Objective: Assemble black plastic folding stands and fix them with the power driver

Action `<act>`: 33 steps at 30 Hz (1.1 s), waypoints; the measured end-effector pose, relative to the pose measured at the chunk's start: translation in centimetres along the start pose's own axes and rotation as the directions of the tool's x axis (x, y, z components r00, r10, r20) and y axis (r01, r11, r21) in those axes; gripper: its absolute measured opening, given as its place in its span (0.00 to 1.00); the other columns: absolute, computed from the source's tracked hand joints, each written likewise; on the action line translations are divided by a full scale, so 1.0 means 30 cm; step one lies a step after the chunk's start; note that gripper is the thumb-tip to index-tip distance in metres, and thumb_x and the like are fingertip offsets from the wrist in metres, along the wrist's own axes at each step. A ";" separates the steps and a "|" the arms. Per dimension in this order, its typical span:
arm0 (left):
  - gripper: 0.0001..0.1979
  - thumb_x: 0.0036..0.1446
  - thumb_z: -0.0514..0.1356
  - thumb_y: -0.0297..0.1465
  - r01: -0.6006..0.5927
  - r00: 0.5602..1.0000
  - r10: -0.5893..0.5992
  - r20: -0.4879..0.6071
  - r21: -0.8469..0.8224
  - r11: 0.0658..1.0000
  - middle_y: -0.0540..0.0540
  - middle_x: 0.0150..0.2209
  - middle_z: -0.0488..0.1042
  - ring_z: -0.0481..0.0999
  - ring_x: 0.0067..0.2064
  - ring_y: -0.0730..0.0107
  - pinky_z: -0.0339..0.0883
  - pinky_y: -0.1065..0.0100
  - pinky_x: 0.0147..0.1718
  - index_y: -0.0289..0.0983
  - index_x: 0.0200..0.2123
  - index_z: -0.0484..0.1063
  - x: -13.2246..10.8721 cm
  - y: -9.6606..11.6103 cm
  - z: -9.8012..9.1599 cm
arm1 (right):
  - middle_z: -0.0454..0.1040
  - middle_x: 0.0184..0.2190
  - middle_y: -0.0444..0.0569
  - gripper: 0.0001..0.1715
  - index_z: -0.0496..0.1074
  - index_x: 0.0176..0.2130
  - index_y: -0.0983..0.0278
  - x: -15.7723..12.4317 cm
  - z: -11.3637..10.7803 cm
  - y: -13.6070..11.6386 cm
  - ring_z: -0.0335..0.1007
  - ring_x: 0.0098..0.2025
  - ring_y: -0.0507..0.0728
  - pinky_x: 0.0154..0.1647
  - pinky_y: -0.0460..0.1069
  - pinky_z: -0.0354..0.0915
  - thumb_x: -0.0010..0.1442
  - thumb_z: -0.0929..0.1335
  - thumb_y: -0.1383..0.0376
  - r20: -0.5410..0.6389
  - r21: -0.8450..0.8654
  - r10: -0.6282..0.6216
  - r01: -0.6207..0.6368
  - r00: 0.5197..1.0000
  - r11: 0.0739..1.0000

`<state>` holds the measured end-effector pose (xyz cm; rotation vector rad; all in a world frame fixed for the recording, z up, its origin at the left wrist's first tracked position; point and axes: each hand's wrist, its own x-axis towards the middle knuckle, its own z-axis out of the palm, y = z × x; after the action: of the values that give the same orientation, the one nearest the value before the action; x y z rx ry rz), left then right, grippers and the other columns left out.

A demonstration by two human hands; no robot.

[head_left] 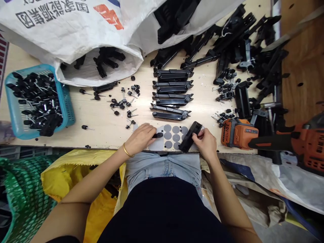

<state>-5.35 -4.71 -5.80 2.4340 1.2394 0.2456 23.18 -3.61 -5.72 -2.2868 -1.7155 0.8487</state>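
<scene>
My left hand [142,137] rests at the front edge of the bench, its fingers closed on a small black round cap [158,135]. In my right hand [206,143] is a long black plastic bracket [190,136], pinched near its upper end and tilted over the bench. Between both hands lies a sheet of grey round stickers [176,137], its right part hidden by the bracket. Farther back, several black folding arms [172,98] lie stacked in a neat row.
A blue basket [68,101] of black-headed bolts stands left. Loose bolts [124,103] lie beside it. A white woven sack [101,40] covers the back. At right are an orange cordless drill [308,145] and piled black parts [268,64].
</scene>
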 end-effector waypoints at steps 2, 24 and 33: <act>0.06 0.62 0.54 0.33 0.132 0.989 -0.138 -0.046 -0.109 0.985 0.46 0.32 0.72 0.72 0.33 0.67 0.67 0.67 0.32 0.36 0.39 0.65 0.006 0.025 0.028 | 0.61 0.19 0.40 0.13 0.54 0.24 0.60 -0.016 -0.004 -0.006 0.57 0.22 0.51 0.27 0.47 0.53 0.50 0.65 0.61 -0.074 0.031 -0.072 0.075 0.995 0.997; 0.15 0.64 0.52 0.36 0.227 0.826 -0.319 -0.464 -0.244 0.943 0.46 0.34 0.67 0.67 0.38 0.66 0.61 0.64 0.38 0.35 0.49 0.71 0.089 0.151 0.270 | 0.66 0.44 0.56 0.23 0.62 0.54 0.63 -0.062 0.177 -0.106 0.66 0.47 0.62 0.50 0.57 0.66 0.59 0.62 0.66 0.039 0.108 -0.532 0.525 0.846 0.844; 0.16 0.66 0.48 0.34 0.252 0.885 -0.302 -0.354 -0.181 0.950 0.43 0.35 0.67 0.66 0.39 0.63 0.65 0.63 0.40 0.32 0.49 0.69 0.101 0.145 0.265 | 0.66 0.43 0.56 0.26 0.63 0.56 0.66 -0.049 0.172 -0.099 0.66 0.46 0.61 0.50 0.56 0.66 0.57 0.62 0.67 0.064 0.125 -0.544 0.535 0.836 0.836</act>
<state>2.25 -6.69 -11.24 2.1221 1.6597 0.7167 17.75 -5.04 -8.16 -1.5702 -2.1443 0.8980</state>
